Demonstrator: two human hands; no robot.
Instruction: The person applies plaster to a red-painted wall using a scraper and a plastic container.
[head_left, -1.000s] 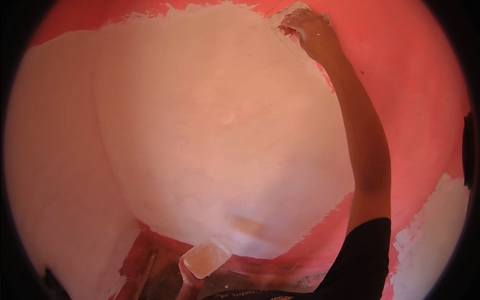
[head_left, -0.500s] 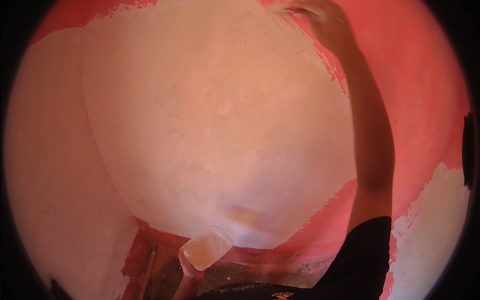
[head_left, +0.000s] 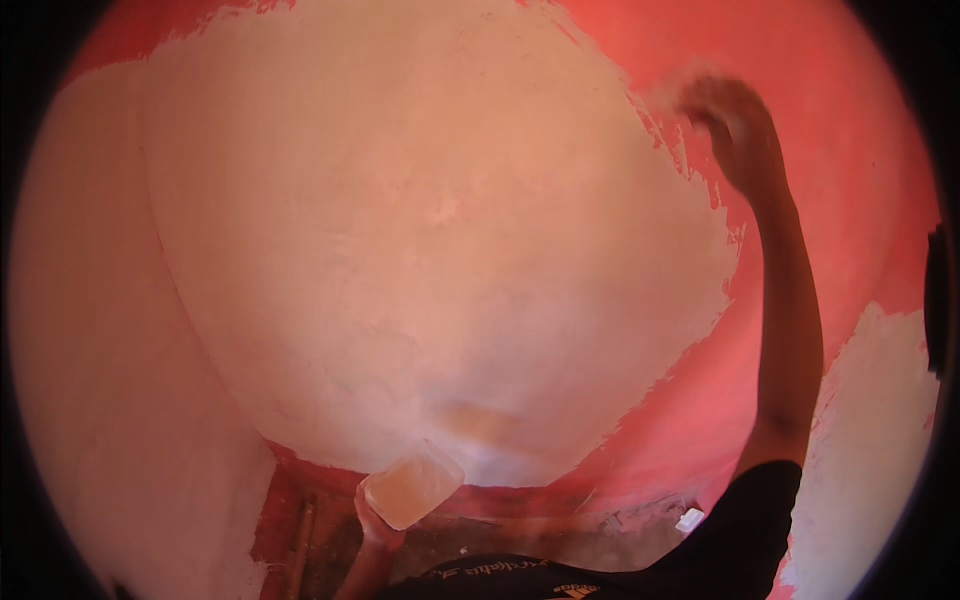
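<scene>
The left hand (head_left: 376, 522) is at the bottom of the frame, a bit left of the middle. Its fingers are wrapped around the side of a pale tub (head_left: 413, 490) with round corners, so it is gripping the tub. The tub is tilted, and its face is a peach color.

The right hand (head_left: 728, 125) is at the upper right, in front of the pink paint (head_left: 820, 130). Its fingers are bent. The hand is blurry, and there is a pale smear by its fingertips, so I cannot tell if it is gripping something.

A big pale coat (head_left: 430, 230) fills the middle of the wall. Its edge is ragged, and the right hand is just beside that edge. Another pale patch (head_left: 870, 430) is at the lower right.

The person wears a black shirt (head_left: 740, 530). Light letters (head_left: 485, 568) go across it in a bent line at the bottom of the frame. To the right of them is a small yellow logo (head_left: 575, 592) with tiny letters.

A small white thing (head_left: 689, 520) is near the sleeve, at the lower right. A thin brown stick (head_left: 303, 535) stands at the lower left.
</scene>
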